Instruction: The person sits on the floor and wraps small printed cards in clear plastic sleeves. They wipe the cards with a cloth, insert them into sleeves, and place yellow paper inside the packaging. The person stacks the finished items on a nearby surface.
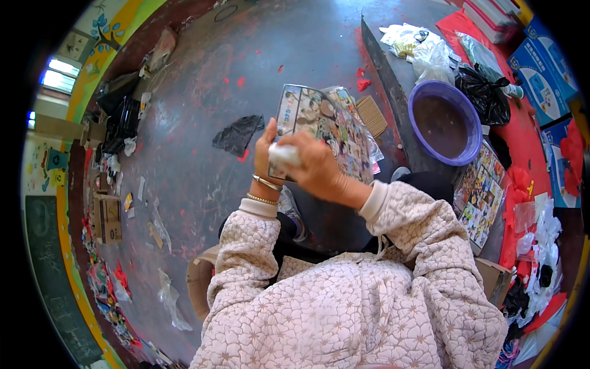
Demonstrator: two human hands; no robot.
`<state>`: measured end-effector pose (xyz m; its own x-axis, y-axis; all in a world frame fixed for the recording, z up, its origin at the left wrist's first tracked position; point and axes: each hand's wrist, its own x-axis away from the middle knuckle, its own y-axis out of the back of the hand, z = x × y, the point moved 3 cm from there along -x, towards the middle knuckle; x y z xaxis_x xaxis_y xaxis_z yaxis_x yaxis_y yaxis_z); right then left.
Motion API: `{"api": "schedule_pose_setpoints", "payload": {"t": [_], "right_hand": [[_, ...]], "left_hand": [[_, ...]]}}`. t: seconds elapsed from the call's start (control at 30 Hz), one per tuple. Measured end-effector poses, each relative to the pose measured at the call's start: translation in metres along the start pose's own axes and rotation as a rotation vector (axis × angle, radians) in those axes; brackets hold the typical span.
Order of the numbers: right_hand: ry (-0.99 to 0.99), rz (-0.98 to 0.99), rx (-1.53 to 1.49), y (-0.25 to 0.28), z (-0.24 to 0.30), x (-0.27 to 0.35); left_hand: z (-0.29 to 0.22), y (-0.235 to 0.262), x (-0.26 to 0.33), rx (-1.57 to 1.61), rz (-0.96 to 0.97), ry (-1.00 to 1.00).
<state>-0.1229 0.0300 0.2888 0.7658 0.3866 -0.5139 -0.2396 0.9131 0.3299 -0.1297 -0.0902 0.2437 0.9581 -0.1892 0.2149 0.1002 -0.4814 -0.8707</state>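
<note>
Printed picture sheet [322, 126] stands nearly upright at chest height over the dark floor [196, 178], held between both hands. Left hand [265, 154] — wrist with bangles [265, 190] raised — pinches the sheet's left edge, grip narrow. Right hand [319, 167], forearm coming from the right, lies across the sheet's front, grip closed on a small white object [284, 154] — pressed against the sheet. Farther right, a purple basin [470, 120] sits on the table [393, 67].
</note>
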Motion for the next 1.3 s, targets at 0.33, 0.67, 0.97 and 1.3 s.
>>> {"api": "schedule_pose_setpoints", "payload": {"t": [0.33,0.67,0.97,1.3], "right_hand": [[-0.120,-0.384,0.491,0.061,-0.065,-0.051],[0.023,0.105,0.113,0.001,-0.009,-0.005],[-0.080,0.774,-0.326,0.035,-0.009,-0.013],[0.238,0.133,0.051,0.003,0.012,-0.010]], "left_hand": [[0.013,-0.027,0.014,-0.142,-0.058,-0.015],[0.006,0.012,-0.001,-0.054,-0.062,0.013],[-0.003,-0.001,0.001,0.020,0.019,-0.030],[0.013,-0.015,0.006,0.140,0.189,0.038]]}}
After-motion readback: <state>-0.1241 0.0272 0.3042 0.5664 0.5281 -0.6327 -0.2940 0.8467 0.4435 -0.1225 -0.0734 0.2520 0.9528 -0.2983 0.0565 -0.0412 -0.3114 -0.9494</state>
